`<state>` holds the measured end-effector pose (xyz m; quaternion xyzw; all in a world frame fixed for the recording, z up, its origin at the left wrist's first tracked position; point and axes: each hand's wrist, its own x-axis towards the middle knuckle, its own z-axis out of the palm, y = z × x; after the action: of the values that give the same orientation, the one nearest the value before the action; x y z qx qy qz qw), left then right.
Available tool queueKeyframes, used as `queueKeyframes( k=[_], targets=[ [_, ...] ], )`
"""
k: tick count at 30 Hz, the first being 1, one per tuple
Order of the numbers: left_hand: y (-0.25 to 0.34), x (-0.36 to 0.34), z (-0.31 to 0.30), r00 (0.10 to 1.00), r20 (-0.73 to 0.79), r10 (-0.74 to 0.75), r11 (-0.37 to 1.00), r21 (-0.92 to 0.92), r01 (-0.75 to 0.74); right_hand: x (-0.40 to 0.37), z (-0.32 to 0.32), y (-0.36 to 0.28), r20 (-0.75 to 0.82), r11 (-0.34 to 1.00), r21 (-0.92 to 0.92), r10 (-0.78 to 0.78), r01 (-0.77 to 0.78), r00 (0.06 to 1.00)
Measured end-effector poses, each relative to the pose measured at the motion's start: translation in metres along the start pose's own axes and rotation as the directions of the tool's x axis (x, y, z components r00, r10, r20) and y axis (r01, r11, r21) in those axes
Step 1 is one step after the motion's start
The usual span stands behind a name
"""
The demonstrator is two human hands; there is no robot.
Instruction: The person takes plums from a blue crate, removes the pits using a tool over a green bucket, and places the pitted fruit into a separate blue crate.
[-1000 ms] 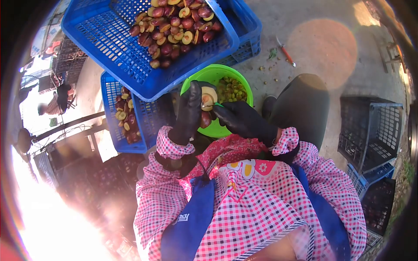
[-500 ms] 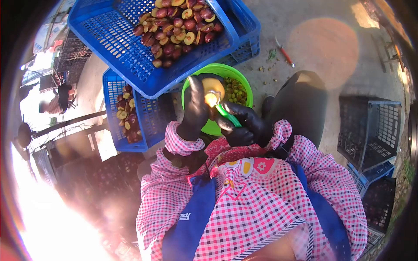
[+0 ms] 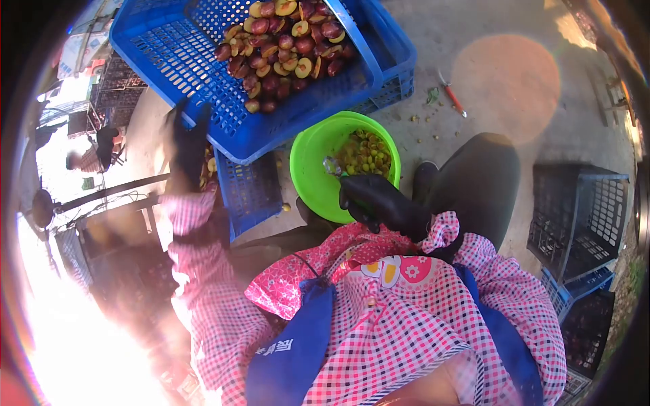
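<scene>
My black-gloved left hand [image 3: 187, 139] is over the lower blue crate [image 3: 252, 193], smeared by motion, its thumb and fingers apart and no fruit visible in it. Halved plums in that crate are mostly hidden behind my arm. My right hand [image 3: 379, 201], also gloved in black, is closed around a green-handled pitting tool at the near side of a lime-green bucket [image 3: 308, 166]. The tool's metal tip [image 3: 332, 165] points into the bucket, and the grip is mostly hidden by my fingers. Small yellow-green pits [image 3: 365, 154] lie in the bucket.
A large tilted blue crate [image 3: 196, 64] holds many halved plums [image 3: 288, 51] beyond the bucket. A red-handled knife [image 3: 453, 99] lies on the concrete floor. Black crates [image 3: 575, 220] stand at the right. Strong glare covers the lower left.
My left hand has moved away from the bucket, leftward to the lower crate, leaving the plum half it held. My right hand has stayed near the bucket, the tool's tip now free of fruit.
</scene>
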<state>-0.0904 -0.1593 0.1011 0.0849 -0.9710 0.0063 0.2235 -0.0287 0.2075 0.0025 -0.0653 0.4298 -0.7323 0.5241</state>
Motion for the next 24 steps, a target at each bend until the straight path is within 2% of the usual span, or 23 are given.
queueKeyframes(
  k=[1,2,3,5,6,7,9,10,13,16,17,18,19,20,21,22,23,24],
  targets=[
    [0.030,0.009,0.018,0.985,0.160,-0.059,0.996,-0.050,0.068,0.002,-0.001,0.000,-0.001,1.000,-0.004,0.003,-0.003,1.000],
    [0.047,0.022,0.041,0.917,0.389,-0.090,0.994,-0.028,0.110,0.003,-0.001,-0.001,-0.012,1.000,-0.024,0.007,-0.007,1.000],
    [0.055,0.039,0.065,0.795,0.596,-0.113,0.990,0.000,0.141,0.003,-0.001,-0.002,-0.027,0.999,-0.044,0.009,-0.011,1.000],
    [0.033,0.052,0.147,0.726,0.687,-0.025,0.996,0.078,-0.040,0.002,-0.003,-0.008,-0.050,0.997,-0.065,0.030,-0.033,0.998],
    [0.024,0.056,0.174,0.725,0.689,-0.012,0.997,0.067,-0.047,0.002,-0.003,-0.014,-0.061,0.995,-0.080,0.054,-0.059,0.997],
    [0.016,0.060,0.199,0.665,0.742,0.087,0.960,0.115,-0.254,0.000,-0.002,-0.024,-0.032,0.989,-0.149,-0.004,0.000,0.999],
    [0.016,0.065,0.221,0.485,0.846,0.220,0.761,0.162,-0.628,0.000,-0.002,-0.023,-0.055,0.995,-0.096,0.017,-0.022,0.998],
    [0.013,0.066,0.228,0.483,0.847,0.224,0.760,0.158,-0.631,0.001,-0.001,-0.022,-0.063,0.998,-0.037,0.040,-0.042,0.997],
    [0.011,0.062,0.214,0.518,0.820,0.244,0.911,-0.010,-0.413,0.002,0.000,-0.022,-0.093,0.993,-0.041,0.104,-0.108,0.990],
    [0.024,0.065,0.192,0.566,0.779,0.269,0.963,-0.199,-0.183,-0.006,0.003,-0.023,-0.078,1.000,-0.017,0.019,-0.020,0.997],
    [0.028,0.057,0.180,0.562,0.784,0.265,0.964,-0.196,-0.180,-0.009,0.003,-0.018,-0.075,1.000,-0.013,0.023,-0.024,0.997],
    [0.040,0.051,0.159,0.611,0.758,0.228,0.893,-0.413,0.179,-0.009,0.001,-0.013,-0.102,1.000,0.019,0.025,-0.023,0.994],
    [0.053,0.048,0.136,0.651,0.739,0.174,0.656,-0.580,0.483,-0.007,0.000,-0.012,-0.128,0.999,0.048,0.021,-0.015,0.992],
    [0.064,0.042,0.116,0.670,0.733,0.112,0.293,-0.669,0.683,-0.007,0.002,-0.016,-0.122,0.999,0.045,0.013,-0.007,0.992],
    [0.073,0.035,0.096,0.675,0.730,0.111,0.296,-0.672,0.679,-0.006,0.005,-0.021,-0.271,0.997,-0.073,-0.051,0.033,0.961],
    [0.081,0.026,0.076,0.755,0.573,0.319,0.373,-0.808,0.455,-0.006,0.007,-0.024,-0.406,0.980,-0.194,-0.129,0.052,0.905],
    [0.090,0.012,0.060,0.755,0.395,0.524,0.388,-0.899,0.201,0.000,0.005,-0.018,-0.404,0.979,-0.195,-0.130,0.054,0.906],
    [0.105,-0.012,0.050,0.755,0.397,0.522,0.388,-0.899,0.204,0.008,0.001,-0.004,-0.422,0.893,-0.377,-0.402,0.247,0.813]
  ],
)
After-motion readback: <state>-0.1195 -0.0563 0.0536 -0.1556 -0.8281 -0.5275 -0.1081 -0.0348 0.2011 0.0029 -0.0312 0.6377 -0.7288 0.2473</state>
